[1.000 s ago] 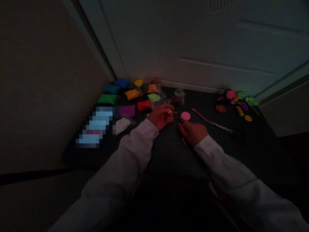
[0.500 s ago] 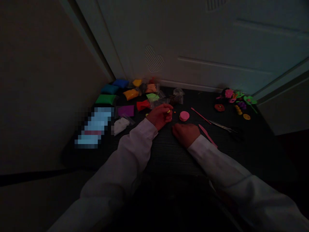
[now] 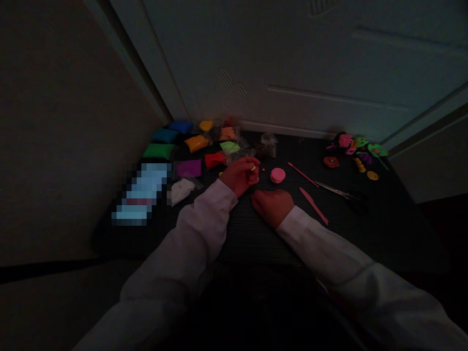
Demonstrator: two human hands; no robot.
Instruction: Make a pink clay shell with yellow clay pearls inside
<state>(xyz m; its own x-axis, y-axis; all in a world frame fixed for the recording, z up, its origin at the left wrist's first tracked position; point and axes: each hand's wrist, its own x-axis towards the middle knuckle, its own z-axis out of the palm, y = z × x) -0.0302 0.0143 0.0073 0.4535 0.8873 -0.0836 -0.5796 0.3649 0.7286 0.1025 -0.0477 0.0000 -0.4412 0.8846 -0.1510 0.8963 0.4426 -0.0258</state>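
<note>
My left hand (image 3: 238, 177) is closed above the dark table, pinching a small piece of yellow clay (image 3: 253, 168) at the fingertips. Close beside it, my right hand (image 3: 272, 206) rests low with its fingers curled together; whatever they may hold is hidden under the hand. Just beyond my hands sits a round pink clay piece (image 3: 278, 174) with a thin lighter layer beneath its top. A tiny orange bit (image 3: 263, 169) lies between it and my left hand. More yellow clay (image 3: 221, 174) peeks out left of my left hand.
Bagged clay in several colours, including a purple pack (image 3: 189, 168) and a white lump (image 3: 182, 191), fills the left side near a blurred bright screen (image 3: 142, 194). On the right lie a pink stick tool (image 3: 303, 174), a pink plastic knife (image 3: 313, 205), scissors (image 3: 336, 190) and small clay flowers (image 3: 345, 141).
My right hand has slid left, closer to my left hand, uncovering more of the plastic knife. The left hand keeps its pinch on the yellow clay. The view has shifted slightly.
</note>
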